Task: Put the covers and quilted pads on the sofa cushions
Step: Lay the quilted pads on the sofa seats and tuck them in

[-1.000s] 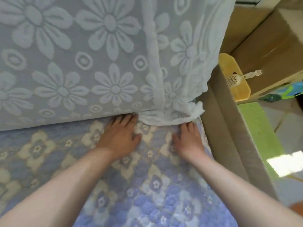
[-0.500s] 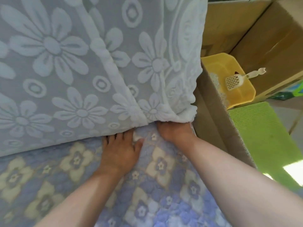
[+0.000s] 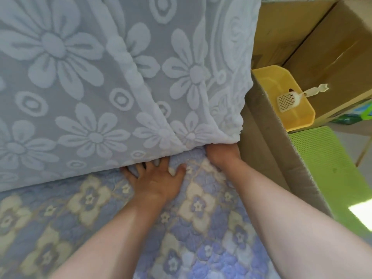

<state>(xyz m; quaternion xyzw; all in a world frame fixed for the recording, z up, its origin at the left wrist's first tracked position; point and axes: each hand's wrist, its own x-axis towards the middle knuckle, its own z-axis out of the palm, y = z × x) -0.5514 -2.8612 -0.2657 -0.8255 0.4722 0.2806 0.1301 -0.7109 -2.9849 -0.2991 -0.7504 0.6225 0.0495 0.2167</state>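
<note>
A back cushion in a pale blue-grey flower-patterned cover (image 3: 112,81) stands upright and fills the upper left of the view. Below it lies a quilted pad (image 3: 201,228) with blue and cream flowers, spread over the seat. My left hand (image 3: 156,179) presses flat on the pad where it meets the cushion, its fingertips slipping under the cushion's lower edge. My right hand (image 3: 220,156) is pushed into the gap under the cushion's bottom right corner. Its fingers are hidden by the cover.
A brown sofa arm (image 3: 267,158) runs along the right of the seat. Beyond it sit a yellow plastic tray (image 3: 296,121) with a white slotted scoop (image 3: 287,99), cardboard boxes (image 3: 332,57) and a green mat (image 3: 330,178) on the floor.
My right hand has gone from lying flat on the pad to reaching under the cushion's corner. My left hand has slid forward to the cushion edge. The camera has moved closer and to the right.
</note>
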